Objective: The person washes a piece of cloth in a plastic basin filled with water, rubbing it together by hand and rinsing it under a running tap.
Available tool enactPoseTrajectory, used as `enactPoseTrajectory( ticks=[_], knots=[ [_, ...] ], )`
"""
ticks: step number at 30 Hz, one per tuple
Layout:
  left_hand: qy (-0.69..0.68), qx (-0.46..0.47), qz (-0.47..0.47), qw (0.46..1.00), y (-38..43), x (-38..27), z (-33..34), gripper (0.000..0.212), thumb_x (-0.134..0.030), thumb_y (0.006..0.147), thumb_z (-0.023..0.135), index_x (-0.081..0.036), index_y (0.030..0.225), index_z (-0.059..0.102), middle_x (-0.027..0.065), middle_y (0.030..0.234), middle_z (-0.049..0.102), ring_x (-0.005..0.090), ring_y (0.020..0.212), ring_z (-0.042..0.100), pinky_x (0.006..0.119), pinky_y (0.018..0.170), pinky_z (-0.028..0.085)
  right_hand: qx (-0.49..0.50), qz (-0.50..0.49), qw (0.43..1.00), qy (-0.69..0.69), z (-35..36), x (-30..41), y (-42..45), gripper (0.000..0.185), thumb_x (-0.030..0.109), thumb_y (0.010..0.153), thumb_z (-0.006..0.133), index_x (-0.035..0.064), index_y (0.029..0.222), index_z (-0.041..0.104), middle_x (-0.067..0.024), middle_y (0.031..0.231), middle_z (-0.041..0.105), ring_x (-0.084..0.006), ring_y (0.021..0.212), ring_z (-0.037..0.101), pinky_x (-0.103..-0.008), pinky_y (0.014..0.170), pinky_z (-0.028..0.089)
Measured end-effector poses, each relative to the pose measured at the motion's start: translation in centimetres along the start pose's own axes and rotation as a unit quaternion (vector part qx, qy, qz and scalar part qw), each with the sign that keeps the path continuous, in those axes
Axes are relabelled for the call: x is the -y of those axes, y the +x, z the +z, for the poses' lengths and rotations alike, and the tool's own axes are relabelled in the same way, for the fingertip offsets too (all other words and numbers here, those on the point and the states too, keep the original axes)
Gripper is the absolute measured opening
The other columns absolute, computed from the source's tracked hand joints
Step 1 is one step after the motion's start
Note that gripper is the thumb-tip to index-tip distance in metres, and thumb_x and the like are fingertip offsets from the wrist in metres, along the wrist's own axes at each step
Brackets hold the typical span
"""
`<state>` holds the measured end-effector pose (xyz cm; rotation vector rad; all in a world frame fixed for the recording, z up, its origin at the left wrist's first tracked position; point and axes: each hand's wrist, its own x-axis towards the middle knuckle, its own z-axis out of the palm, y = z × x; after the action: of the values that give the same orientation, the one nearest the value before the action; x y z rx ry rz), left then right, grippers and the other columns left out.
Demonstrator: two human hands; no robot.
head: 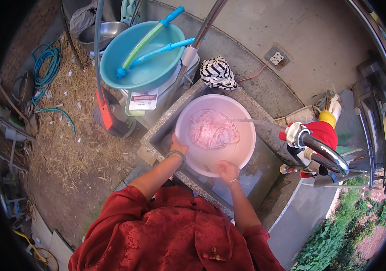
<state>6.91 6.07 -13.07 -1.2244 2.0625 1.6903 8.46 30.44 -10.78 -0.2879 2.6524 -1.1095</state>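
Note:
A pink plastic basin (247, 135) sits in a speckled stone sink (164, 130). Inside it lies a bunched pink patterned cloth (213, 130), wet and in water. A stream of water runs from the faucet (296, 133) at the right into the basin. My left hand (179, 146), with a bangle at the wrist, grips the basin's rim at its left side; the fingers are partly hidden. My right hand (228, 171) holds the near rim, thumb over the edge.
A teal basin (106, 76) with two blue-ended tubes (149, 40) stands beyond the sink's left corner. A black-and-white striped cloth (218, 73) lies at its far corner. A metal pole (199, 37) slants beside them. A coiled hose (47, 61) is at far left.

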Motion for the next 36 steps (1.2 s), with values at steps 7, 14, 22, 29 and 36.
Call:
enactPoseTrajectory(
  ticks=[7,14,22,29,36],
  knots=[
    [0.021,-0.011,-0.012,1.000,-0.62,-0.68,-0.11,0.089,-0.007,0.066,0.061,-0.015,0.140,0.010,0.0211,0.122,0.048,0.0315,0.112,0.049,0.035,0.095,0.039,0.001,0.013,1.000,0.004,-0.26,0.36,0.01,0.016,0.016,0.072,0.059,0.0149,0.086,0.067,-0.0029,0.075,0.066,-0.0130,0.066,0.061,-0.0259,0.064,0.048],
    [0.012,-0.013,-0.006,1.000,-0.21,-0.29,0.02,0.089,-0.007,0.066,0.061,-0.015,0.139,0.011,0.0214,0.121,0.048,0.0317,0.112,0.049,0.035,0.095,0.039,0.010,0.025,1.000,0.000,-0.24,0.36,0.13,0.015,0.016,0.073,0.060,0.0141,0.086,0.067,-0.0028,0.076,0.066,-0.0127,0.066,0.061,-0.0257,0.064,0.048],
    [0.014,-0.009,-0.006,1.000,-0.41,-0.61,-0.04,0.088,-0.006,0.066,0.059,-0.015,0.139,0.011,0.0213,0.121,0.048,0.0315,0.111,0.050,0.035,0.095,0.039,0.007,0.025,0.999,0.028,-0.19,-0.03,0.22,0.014,0.015,0.074,0.060,0.0126,0.086,0.066,-0.0043,0.077,0.066,-0.0137,0.071,0.063,-0.0257,0.067,0.049],
    [0.019,-0.010,-0.002,1.000,-0.04,-0.16,0.07,0.088,-0.005,0.066,0.058,-0.014,0.139,0.010,0.0215,0.121,0.048,0.0316,0.111,0.050,0.035,0.094,0.039,0.002,0.023,1.000,0.017,-0.32,0.56,0.21,0.013,0.014,0.074,0.061,0.0121,0.085,0.066,-0.0054,0.077,0.067,-0.0144,0.072,0.064,-0.0264,0.067,0.049],
    [0.025,-0.012,-0.005,1.000,-0.17,-0.27,0.08,0.089,-0.005,0.066,0.059,-0.014,0.140,0.009,0.0218,0.121,0.048,0.0318,0.111,0.050,0.035,0.094,0.039,0.000,0.032,0.999,0.009,-0.41,0.75,0.17,0.013,0.016,0.073,0.061,0.0140,0.085,0.067,-0.0054,0.077,0.066,-0.0152,0.070,0.064,-0.0271,0.066,0.049]
  ],
)
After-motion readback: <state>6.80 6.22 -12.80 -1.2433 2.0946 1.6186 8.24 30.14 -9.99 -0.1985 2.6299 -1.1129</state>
